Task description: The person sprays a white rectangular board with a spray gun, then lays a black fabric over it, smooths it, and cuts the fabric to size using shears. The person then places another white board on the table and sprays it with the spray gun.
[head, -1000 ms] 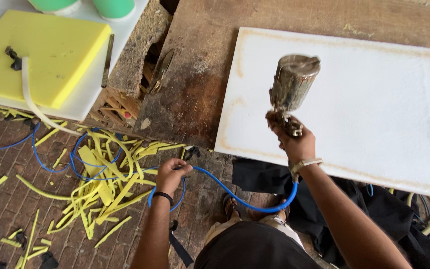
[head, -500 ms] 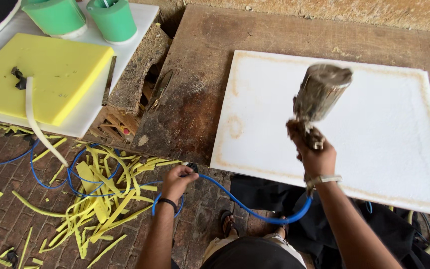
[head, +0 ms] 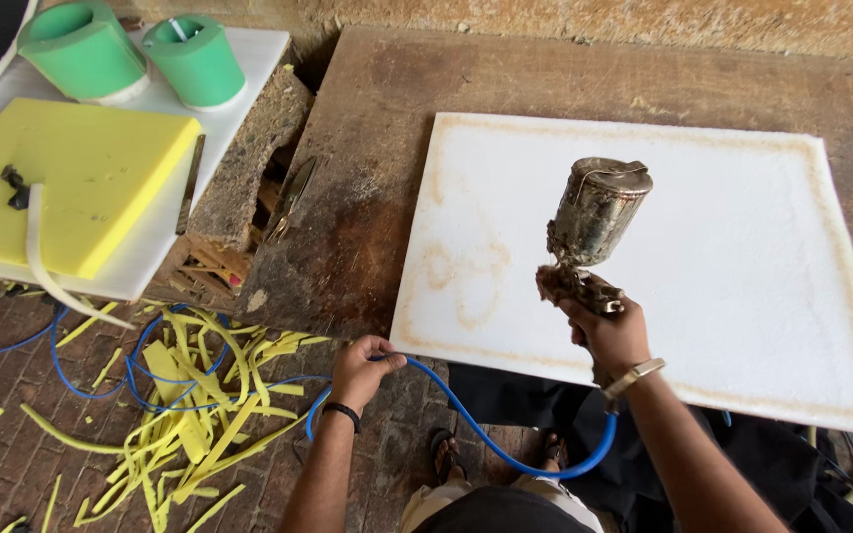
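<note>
Nearest the camera, the left hand is low at the worktop's front edge, its fingers closed round a blue hose. The hose loops down in front of the person's legs and rises toward the right wrist, which wears a metal bracelet. More blue hose lies coiled on the brick floor to the left, among a heap of yellow foam strips.

The right hand is raised over the near part of a white foam sheet, fingers clamped on the grip of a spray gun. The gun is grimy, with a crusted metal cup on top, tilted a little to the right; it is held above the sheet, whether touching it I cannot tell. The sheet lies flat on the dark, stained worktop, its edges ringed with a brownish line, and looping brownish marks sit near its left side.

Farther left, a yellow foam block rests on a white board, with a pale strip draped over its near edge. Beyond it stand two green foam rolls, side by side.
</note>
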